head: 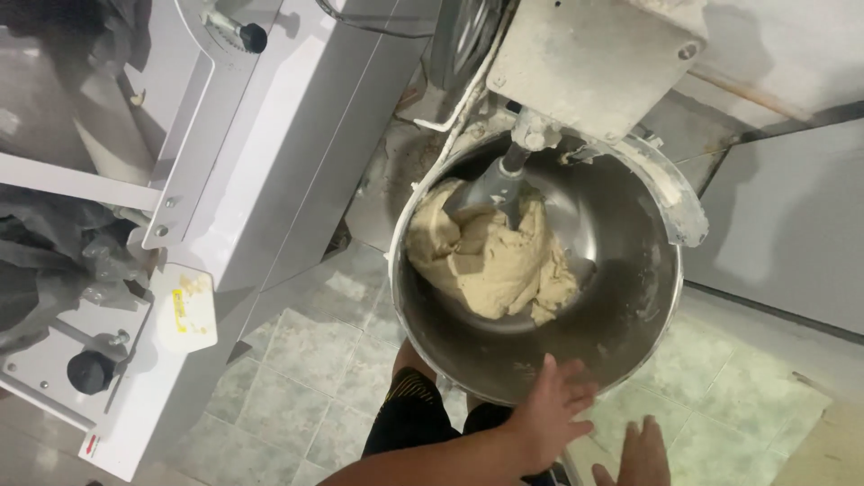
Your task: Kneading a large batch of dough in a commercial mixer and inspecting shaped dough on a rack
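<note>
- Left hand (pixel 551 412) rests with open, spread fingers on the near rim of the steel mixer bowl (pixel 621 333).
- Right hand (pixel 641 454) hovers open, empty, just beside it.
- Dough (pixel 490 256) sits inside the bowl around the hook (pixel 493 189).

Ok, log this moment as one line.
left hand open on mixer bowl rim | right hand open, beside it | dough around hook

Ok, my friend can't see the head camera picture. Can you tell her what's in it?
A big steel mixing bowl holds a lump of tan dough wrapped around the mixer's metal hook. The person's left hand, fingers spread, rests on the bowl's near rim, and the right hand hovers just below it over the tiled floor. A white machine stands alongside.
</note>
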